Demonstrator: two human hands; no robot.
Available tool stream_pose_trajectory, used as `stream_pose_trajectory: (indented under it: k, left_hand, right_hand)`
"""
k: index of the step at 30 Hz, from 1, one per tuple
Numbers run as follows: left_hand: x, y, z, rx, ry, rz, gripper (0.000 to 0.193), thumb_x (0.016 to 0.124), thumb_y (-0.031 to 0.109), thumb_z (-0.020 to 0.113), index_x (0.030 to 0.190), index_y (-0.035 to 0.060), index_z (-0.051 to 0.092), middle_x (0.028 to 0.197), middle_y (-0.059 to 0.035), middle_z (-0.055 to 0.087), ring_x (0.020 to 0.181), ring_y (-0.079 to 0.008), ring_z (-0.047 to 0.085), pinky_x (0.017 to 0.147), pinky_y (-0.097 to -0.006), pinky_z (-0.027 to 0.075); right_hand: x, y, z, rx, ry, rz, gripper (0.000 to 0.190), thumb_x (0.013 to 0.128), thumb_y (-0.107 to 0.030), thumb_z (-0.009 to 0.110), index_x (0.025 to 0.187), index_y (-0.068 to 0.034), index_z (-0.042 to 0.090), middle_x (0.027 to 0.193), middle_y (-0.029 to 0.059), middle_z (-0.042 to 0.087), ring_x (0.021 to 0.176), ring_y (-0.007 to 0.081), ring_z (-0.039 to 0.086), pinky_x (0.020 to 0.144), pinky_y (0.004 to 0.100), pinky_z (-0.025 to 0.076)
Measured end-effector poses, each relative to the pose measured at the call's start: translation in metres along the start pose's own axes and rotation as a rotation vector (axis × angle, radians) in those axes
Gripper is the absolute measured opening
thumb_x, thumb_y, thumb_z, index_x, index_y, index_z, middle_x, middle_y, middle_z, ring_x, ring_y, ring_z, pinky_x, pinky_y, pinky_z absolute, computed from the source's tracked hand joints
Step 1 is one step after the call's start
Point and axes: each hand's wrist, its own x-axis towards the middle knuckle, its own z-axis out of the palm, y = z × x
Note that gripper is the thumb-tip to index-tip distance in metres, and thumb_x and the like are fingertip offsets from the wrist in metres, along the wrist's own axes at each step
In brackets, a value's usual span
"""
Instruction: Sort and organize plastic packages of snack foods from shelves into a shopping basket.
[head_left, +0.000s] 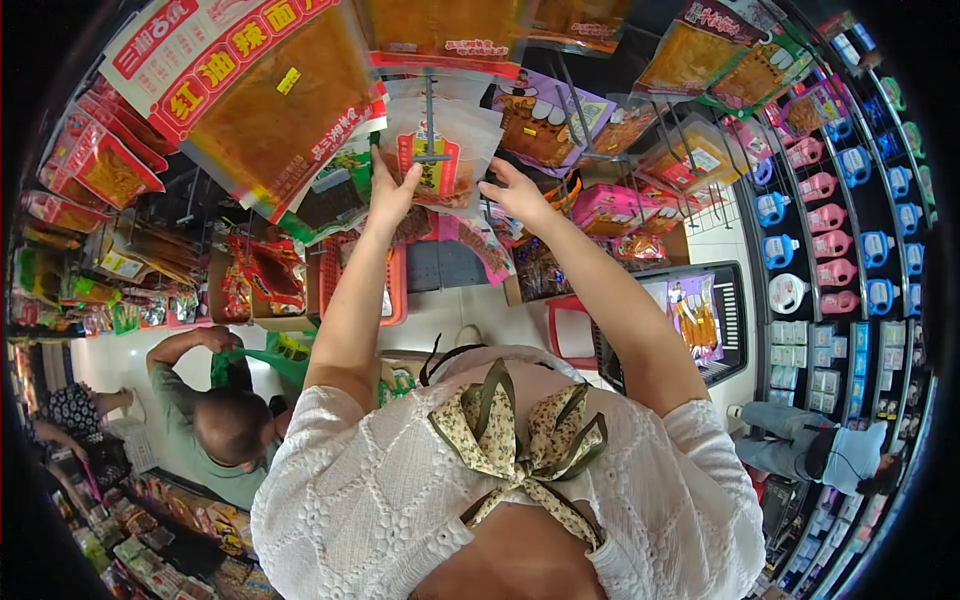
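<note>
A clear plastic snack bag (461, 127) with a yellow and red label hangs at a metal display hook (429, 112) in front of me. My left hand (393, 189) holds its left edge, the thumb over the front and the fingers partly hidden behind. At the bag's right edge is my right hand (521, 196), thumb and fingers spread. Whether those fingertips pinch the plastic is not clear. A large packet of brown snack sheets (277, 97) hangs close by on the left. To the right hangs a purple snack packet (551, 124).
Metal hooks jut out among hanging packets. Below stand a coral plastic basket (401, 285) and a black shopping basket (739, 322) holding a purple packet. A person in a green shirt (217, 420) bends at left; another person (817, 450) stands right near shelves of detergent bottles (832, 247).
</note>
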Motion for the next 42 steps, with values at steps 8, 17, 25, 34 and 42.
stream_pose_trajectory:
  k: [8, 17, 25, 34, 42]
  left_hand:
    - [-0.026, 0.040, -0.002, -0.035, -0.150, -0.126, 0.058, 0.077, 0.023, 0.064, 0.120, -0.0039, 0.036, 0.110, -0.0166, 0.053, 0.100, -0.0236, 0.052, 0.087, -0.0296, 0.039]
    - [-0.086, 0.050, -0.016, -0.702, -0.379, -0.406, 0.047, 0.071, 0.013, 0.068, 0.112, 0.0013, 0.049, 0.103, -0.0075, 0.058, 0.092, -0.0151, 0.055, 0.085, -0.0301, 0.042]
    - [-0.121, 0.078, 0.002, -0.798, -0.330, -0.395, 0.036, 0.074, 0.013, 0.065, 0.107, 0.0023, 0.054, 0.098, -0.0051, 0.061, 0.086, -0.0140, 0.058, 0.078, -0.0294, 0.046]
    - [-0.155, 0.113, 0.044, -0.795, -0.338, -0.294, 0.033, 0.074, 0.011, 0.065, 0.104, 0.0036, 0.054, 0.096, -0.0037, 0.061, 0.086, -0.0129, 0.058, 0.076, -0.0277, 0.046]
    - [-0.190, 0.151, 0.117, -0.629, -0.513, -0.271, 0.025, 0.073, 0.005, 0.065, 0.097, 0.0018, 0.058, 0.090, -0.0040, 0.062, 0.080, -0.0111, 0.058, 0.072, -0.0256, 0.047]
  right_hand:
    - [-0.003, 0.015, 0.013, 0.278, -0.021, -0.113, 0.033, 0.085, -0.019, 0.053, 0.114, -0.004, 0.047, 0.099, 0.0035, 0.055, 0.087, 0.0119, 0.051, 0.076, 0.0259, 0.041]
    - [-0.058, -0.013, -0.011, 0.634, -0.139, 0.209, 0.022, 0.090, -0.020, 0.046, 0.105, -0.005, 0.052, 0.087, -0.0017, 0.055, 0.072, 0.0052, 0.051, 0.063, 0.0201, 0.042]
    - [-0.096, -0.039, -0.037, 0.591, -0.040, 0.168, 0.030, 0.091, -0.020, 0.042, 0.115, -0.002, 0.048, 0.096, 0.0016, 0.057, 0.083, 0.0076, 0.054, 0.071, 0.0219, 0.045]
    - [-0.139, -0.034, -0.082, 0.399, 0.012, 0.050, 0.029, 0.091, -0.017, 0.043, 0.113, -0.001, 0.050, 0.092, 0.0011, 0.058, 0.079, 0.0061, 0.053, 0.069, 0.0201, 0.044]
    - [-0.223, -0.005, -0.149, 0.536, 0.149, 0.101, 0.029, 0.090, -0.021, 0.046, 0.111, -0.003, 0.053, 0.091, -0.0001, 0.057, 0.081, 0.0064, 0.052, 0.071, 0.0210, 0.043]
